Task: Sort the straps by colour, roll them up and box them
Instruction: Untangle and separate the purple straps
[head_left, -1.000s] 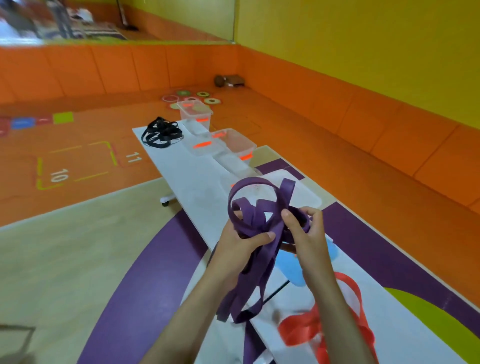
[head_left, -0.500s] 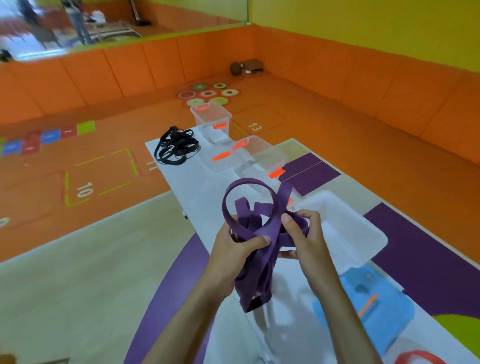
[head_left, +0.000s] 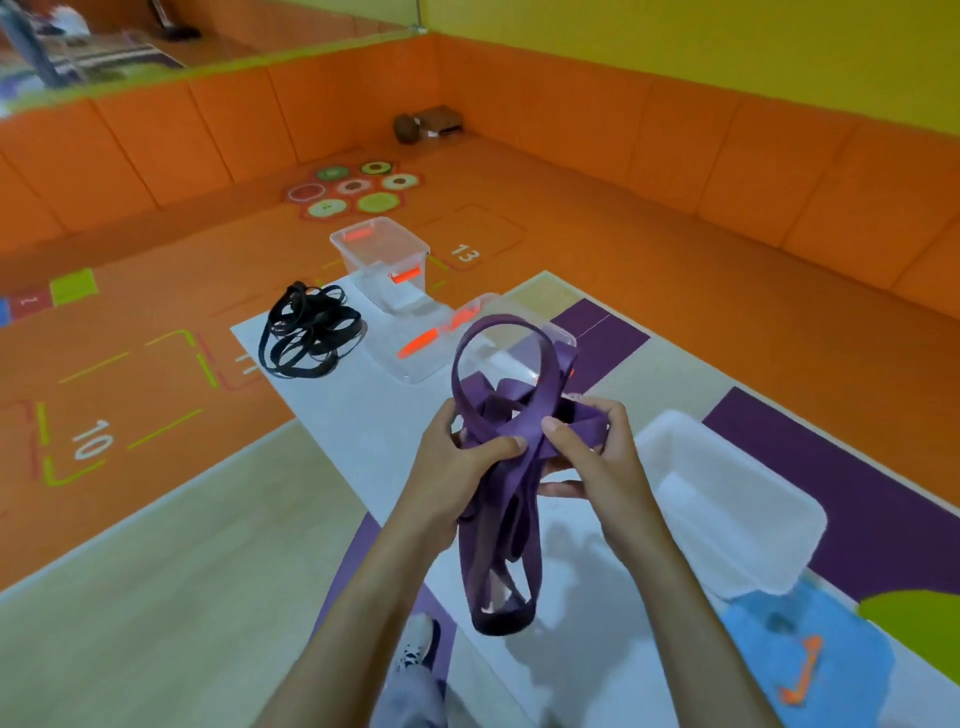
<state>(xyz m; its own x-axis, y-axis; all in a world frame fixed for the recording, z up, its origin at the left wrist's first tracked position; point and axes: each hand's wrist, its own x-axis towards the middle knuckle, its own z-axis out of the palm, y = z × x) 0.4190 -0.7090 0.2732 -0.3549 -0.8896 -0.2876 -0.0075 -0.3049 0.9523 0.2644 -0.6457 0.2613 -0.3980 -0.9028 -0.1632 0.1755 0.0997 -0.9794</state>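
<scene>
Step in hand: rolling the purple straps. You hold the bundle above the worktop; left hand and right hand both grip it, thumbs on top. Loops hang loose below. Next, probably: gather the slack, then box it in a clear box.

Two clear boxes, the far box and the nearer box, share one white table. One black strap bundle lies far left, one purple strap bundle near; at right, one white tub and one blue lid.
</scene>
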